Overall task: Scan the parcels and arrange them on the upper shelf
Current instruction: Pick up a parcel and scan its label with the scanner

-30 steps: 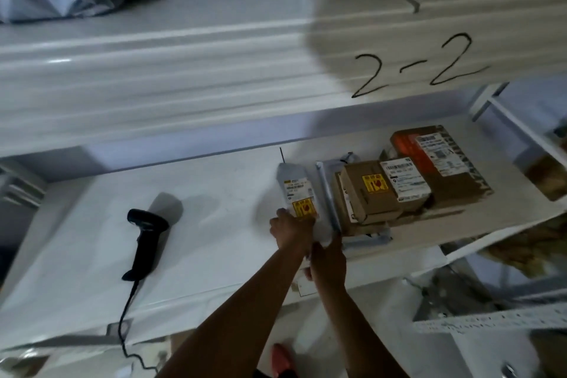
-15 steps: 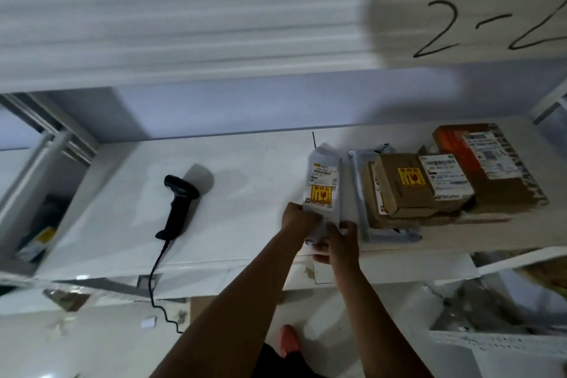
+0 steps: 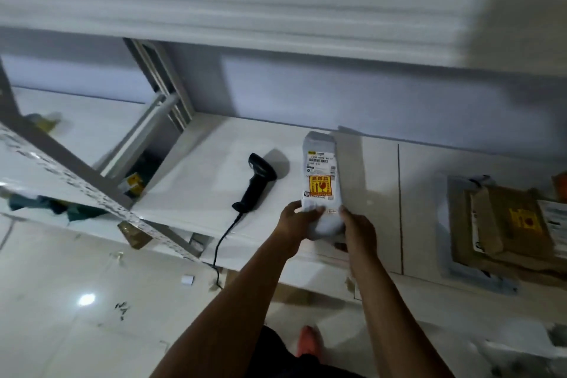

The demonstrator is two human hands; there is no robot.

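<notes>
Pale tiled floor [image 3: 61,325] with a bright light reflection, dark scuffs and a small white paper scrap [image 3: 187,280]. A perforated metal rack beam [image 3: 76,181] slants across the left; a blurred yellow item [image 3: 134,185] sits behind it.

Single wide-angle view from the wearer's head, standing just in front of the white shelf [image 3: 196,190], facing forward and steeply down onto it, close in, upper shelf [image 3: 276,3] filling the frame above it, floor [image 3: 61,316] below it.
</notes>
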